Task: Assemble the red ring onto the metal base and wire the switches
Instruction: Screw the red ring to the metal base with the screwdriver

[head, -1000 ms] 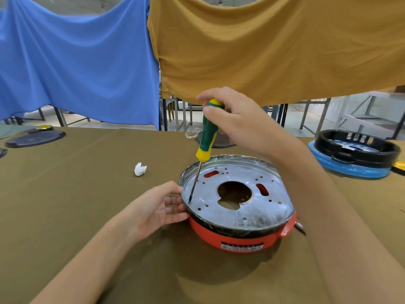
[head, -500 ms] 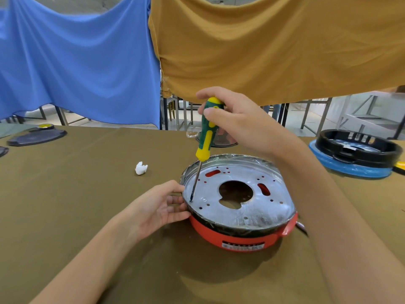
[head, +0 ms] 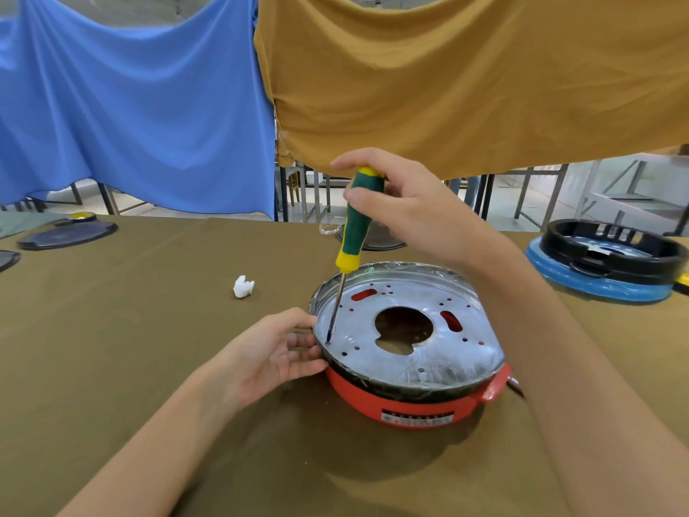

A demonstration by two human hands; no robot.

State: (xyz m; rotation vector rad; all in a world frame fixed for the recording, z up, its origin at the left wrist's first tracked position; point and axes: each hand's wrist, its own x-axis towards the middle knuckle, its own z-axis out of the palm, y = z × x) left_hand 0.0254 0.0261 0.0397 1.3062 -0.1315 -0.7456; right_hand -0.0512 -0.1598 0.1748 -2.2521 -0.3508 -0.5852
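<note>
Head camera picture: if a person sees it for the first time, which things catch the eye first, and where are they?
In the middle, the right hand holds a green and yellow screwdriver upright, its tip on the left part of the silver metal base that sits in the red ring. The left hand steadies the rim from the left. Behind the table hang a blue cloth on the left and a mustard cloth on the right.

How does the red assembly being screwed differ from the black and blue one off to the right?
The red assembly has a silver metal plate on top; the black and blue assembly has a black ring on top. Both hands work on the red one: the left hand steadies its rim, the right hand drives a screwdriver into it. The other sits untouched. Both are round and rest on the olive table.
</note>
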